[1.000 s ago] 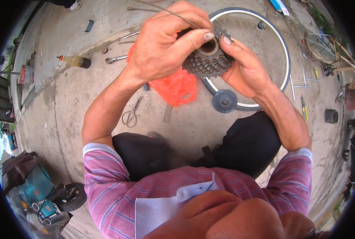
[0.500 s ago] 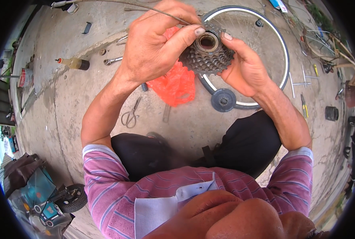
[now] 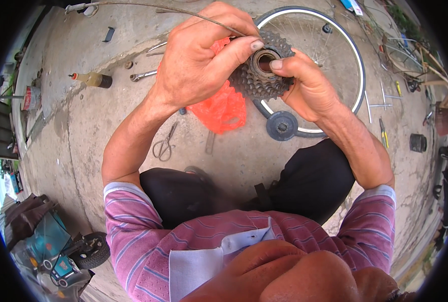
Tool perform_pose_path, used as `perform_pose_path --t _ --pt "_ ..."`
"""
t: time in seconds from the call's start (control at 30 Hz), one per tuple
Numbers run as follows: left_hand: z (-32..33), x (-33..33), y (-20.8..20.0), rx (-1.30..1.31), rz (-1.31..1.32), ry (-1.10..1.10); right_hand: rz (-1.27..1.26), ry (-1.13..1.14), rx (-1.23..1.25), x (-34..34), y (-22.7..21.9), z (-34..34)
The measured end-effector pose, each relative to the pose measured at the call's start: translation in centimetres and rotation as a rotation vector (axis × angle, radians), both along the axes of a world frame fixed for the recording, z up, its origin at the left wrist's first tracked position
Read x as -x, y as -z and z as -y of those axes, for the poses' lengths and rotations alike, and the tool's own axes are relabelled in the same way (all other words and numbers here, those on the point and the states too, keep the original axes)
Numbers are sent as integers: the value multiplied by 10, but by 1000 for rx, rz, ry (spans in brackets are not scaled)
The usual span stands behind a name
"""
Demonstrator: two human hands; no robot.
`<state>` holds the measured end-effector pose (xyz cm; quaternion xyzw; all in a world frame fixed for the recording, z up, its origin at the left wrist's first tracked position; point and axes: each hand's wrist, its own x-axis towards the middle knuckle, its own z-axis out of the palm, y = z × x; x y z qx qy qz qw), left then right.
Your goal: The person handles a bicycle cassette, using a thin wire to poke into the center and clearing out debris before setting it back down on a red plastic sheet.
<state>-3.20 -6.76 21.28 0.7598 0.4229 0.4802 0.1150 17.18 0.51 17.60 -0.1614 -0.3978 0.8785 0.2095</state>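
Note:
My right hand grips a dark, greasy bicycle freewheel from its right side. Its thumb lies over the edge of the hollow centre, while the other fingers are mostly hidden behind the sprockets. My left hand is closed, with a long thin wire pinched by thumb and forefinger. The wire runs off to the upper left, and its near end meets the freewheel by my left thumb tip. Whether that end touches the teeth cannot be made out.
Beyond the freewheel lies a bicycle wheel, with a black disc at its near edge. A red plastic bag, scissors, a wrench and an oil bottle are on the concrete. Yellow-handled pliers lie at right.
My right thumb has slid from the freewheel's outer right side onto its central hole. The freewheel has shifted and tilted slightly, and my left hand has moved a little right with the wire.

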Motion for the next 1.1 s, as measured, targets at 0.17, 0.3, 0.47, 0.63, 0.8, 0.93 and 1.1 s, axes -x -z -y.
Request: perform_pose_path --t 0.17,0.3,0.47,0.63,0.8,0.93,1.1 --pt "1 0 -2 16 -13 -5 -31 -3 2 -1 0 1" --pt "2 -1 -3 -1 -52 -4 -46 -28 3 -1 -3 1" --pt "3 -3 -4 7 -58 -5 -40 -26 16 -2 -4 3" --pt "2 -3 5 121 190 44 -25 -44 16 -2 -4 3" --pt "1 -2 8 160 302 108 -21 -64 13 -3 -2 4" --pt "6 5 0 156 271 100 -45 -49 1 -2 -9 5" --pt "8 9 -10 153 149 146 -74 -49 -11 -4 -9 3"
